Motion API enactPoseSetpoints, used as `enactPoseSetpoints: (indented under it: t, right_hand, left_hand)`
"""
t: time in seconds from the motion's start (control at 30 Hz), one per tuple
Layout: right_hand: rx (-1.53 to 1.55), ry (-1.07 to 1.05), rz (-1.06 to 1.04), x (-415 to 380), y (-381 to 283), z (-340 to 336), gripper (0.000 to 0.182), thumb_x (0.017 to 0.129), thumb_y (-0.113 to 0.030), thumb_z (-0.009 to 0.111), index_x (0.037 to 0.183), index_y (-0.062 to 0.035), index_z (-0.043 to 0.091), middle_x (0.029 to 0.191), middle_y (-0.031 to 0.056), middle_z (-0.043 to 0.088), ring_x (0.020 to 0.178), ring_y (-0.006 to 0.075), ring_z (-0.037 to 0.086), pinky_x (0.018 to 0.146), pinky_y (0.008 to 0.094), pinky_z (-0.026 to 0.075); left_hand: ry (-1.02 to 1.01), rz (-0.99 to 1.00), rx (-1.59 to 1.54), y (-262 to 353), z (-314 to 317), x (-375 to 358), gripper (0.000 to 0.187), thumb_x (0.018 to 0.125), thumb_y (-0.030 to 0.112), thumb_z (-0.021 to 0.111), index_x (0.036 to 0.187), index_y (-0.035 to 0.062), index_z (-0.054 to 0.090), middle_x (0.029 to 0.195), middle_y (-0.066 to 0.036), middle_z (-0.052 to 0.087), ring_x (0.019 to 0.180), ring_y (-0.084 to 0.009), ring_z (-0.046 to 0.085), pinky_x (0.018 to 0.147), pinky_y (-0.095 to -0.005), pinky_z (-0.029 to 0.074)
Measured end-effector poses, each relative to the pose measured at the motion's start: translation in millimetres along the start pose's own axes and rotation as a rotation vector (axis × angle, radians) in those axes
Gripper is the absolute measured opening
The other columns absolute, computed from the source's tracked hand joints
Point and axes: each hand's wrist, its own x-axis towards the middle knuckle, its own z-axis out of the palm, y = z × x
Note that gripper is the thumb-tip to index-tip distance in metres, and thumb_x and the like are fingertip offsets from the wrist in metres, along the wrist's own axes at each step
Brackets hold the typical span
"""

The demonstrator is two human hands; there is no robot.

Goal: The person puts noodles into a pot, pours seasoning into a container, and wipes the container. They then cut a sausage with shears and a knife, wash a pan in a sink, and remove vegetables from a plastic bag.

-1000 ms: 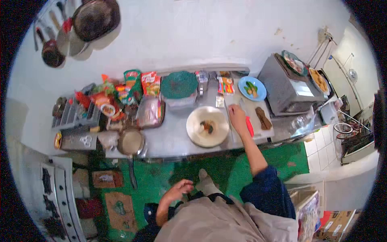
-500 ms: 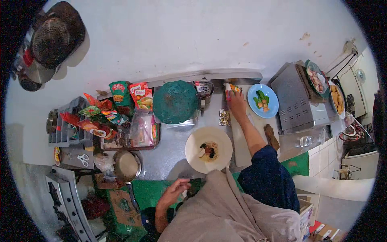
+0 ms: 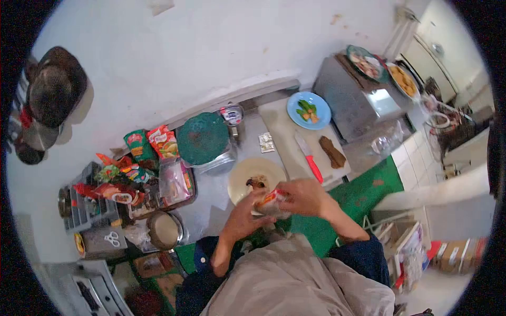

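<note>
Both of my hands meet over the front edge of a cream bowl (image 3: 245, 174). Between them is a small red and white packet (image 3: 274, 197). My right hand (image 3: 307, 197) has its fingers wrapped round the packet from the right. On the other side, my left hand (image 3: 243, 217) touches the packet's lower left part with its fingers. Dark and brown seasonings (image 3: 256, 183) lie in the bowl, partly hidden by my hands. Behind the bowl is a small silver sachet (image 3: 266, 142).
A cutting board (image 3: 279, 124) carries a red-handled knife (image 3: 311, 160) and a brown item (image 3: 332, 151). Beyond are a blue plate of vegetables (image 3: 294, 114) and an oven (image 3: 348, 100). Leftward stand a green-lidded container (image 3: 203, 138), food packets (image 3: 163, 142) and a pan (image 3: 165, 230).
My right hand has come back from the rear of the counter with the packet. My left hand has risen to meet it over the bowl. The camera view has turned and shifted.
</note>
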Motion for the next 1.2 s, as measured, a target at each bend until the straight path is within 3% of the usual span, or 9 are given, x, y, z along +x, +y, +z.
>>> enactPoseSetpoints:
  t: [0.1,0.33,0.5,0.67,0.8,0.93,1.03,1.17,1.2]
  right_hand:
    - [0.249,0.3,0.079,-54.7,-26.4,27.4,0.043,0.077,-0.033,0.066,0.109,-0.0058,0.059,0.092,0.0139,0.063,0.086,0.0284,0.061,0.074,0.0373,0.048]
    - [1.31,1.06,0.136,-163.4,-78.2,163.1,0.071,0.077,-0.021,0.074,0.134,-0.0044,0.035,0.125,0.009,0.05,0.116,0.0171,0.047,0.098,0.0356,0.037]
    - [1.24,1.322,0.451,-239.4,-122.5,241.5,0.054,0.08,-0.013,0.07,0.126,-0.0023,0.043,0.119,0.0067,0.054,0.109,0.0148,0.05,0.093,0.031,0.041]
    - [0.862,1.699,0.704,-319.3,-158.8,268.4,0.041,0.082,-0.008,0.065,0.118,0.0011,0.048,0.112,0.0105,0.054,0.104,0.0191,0.053,0.089,0.0303,0.043]
    - [0.42,1.726,0.823,-382.7,-196.3,306.8,0.042,0.084,-0.008,0.062,0.121,0.0036,0.046,0.124,0.0162,0.046,0.115,0.0286,0.047,0.097,0.0362,0.038]
    - [1.171,1.917,0.466,-486.2,-240.2,341.0,0.056,0.092,-0.035,0.051,0.135,-0.0015,0.038,0.135,0.0149,0.042,0.123,0.0264,0.041,0.105,0.0391,0.029]
    - [1.645,2.183,0.218,-560.8,-268.8,344.2,0.061,0.093,-0.048,0.043,0.137,-0.0055,0.036,0.135,0.0128,0.042,0.123,0.0244,0.041,0.105,0.0383,0.029]
    - [1.93,2.156,-0.193,-623.5,-269.2,401.1,0.055,0.094,-0.045,0.043,0.136,-0.011,0.037,0.127,0.0073,0.05,0.115,0.019,0.047,0.095,0.0326,0.04]
    - [1.685,2.356,0.229,-630.6,-280.4,385.2,0.051,0.093,-0.042,0.048,0.133,-0.0116,0.042,0.12,0.0062,0.054,0.104,0.0155,0.053,0.084,0.0315,0.047]
  left_hand:
    - [-0.274,-0.324,-0.134,0.8,22.0,-23.4,0.062,0.071,0.028,0.078,0.12,0.0016,0.05,0.111,-0.014,0.06,0.102,-0.0251,0.058,0.087,-0.0346,0.046]
    - [-0.323,-0.173,-0.771,28.1,73.4,-84.1,0.052,0.085,0.022,0.067,0.126,-0.0001,0.043,0.118,-0.007,0.053,0.107,-0.0139,0.05,0.092,-0.0303,0.042]
    - [-0.524,0.148,-0.54,60.9,123.0,-128.9,0.055,0.084,0.026,0.066,0.127,0.0,0.041,0.125,-0.011,0.046,0.112,-0.02,0.047,0.095,-0.0339,0.039]
    - [-0.607,0.412,-0.444,132.1,182.9,-205.8,0.12,0.055,0.033,0.088,0.141,-0.0021,0.012,0.131,-0.016,0.035,0.121,-0.0253,0.039,0.1,-0.0364,0.035]
    - [-0.636,0.466,-0.557,161.1,246.4,-291.1,0.113,0.057,0.016,0.086,0.141,-0.0025,0.012,0.134,-0.016,0.031,0.119,-0.0238,0.04,0.099,-0.0363,0.038]
    - [-1.06,-0.092,-0.607,216.5,268.8,-360.9,0.084,0.064,0.003,0.074,0.134,-0.0019,0.029,0.128,-0.013,0.042,0.112,-0.021,0.047,0.099,-0.0343,0.038]
    - [-1.057,0.203,-0.869,233.7,313.0,-415.2,0.069,0.067,0.007,0.076,0.126,0.0016,0.041,0.117,-0.008,0.054,0.1,-0.0191,0.057,0.087,-0.0315,0.047]
    - [-1.417,0.237,-0.553,262.8,353.4,-475.1,0.079,0.068,0.012,0.072,0.134,0.0,0.032,0.123,-0.011,0.049,0.107,-0.0213,0.051,0.094,-0.0354,0.041]
    - [-1.473,0.187,-0.554,277.5,364.9,-485.4,0.084,0.067,0.016,0.075,0.136,0.0003,0.03,0.131,-0.015,0.04,0.117,-0.0233,0.044,0.098,-0.0364,0.036]
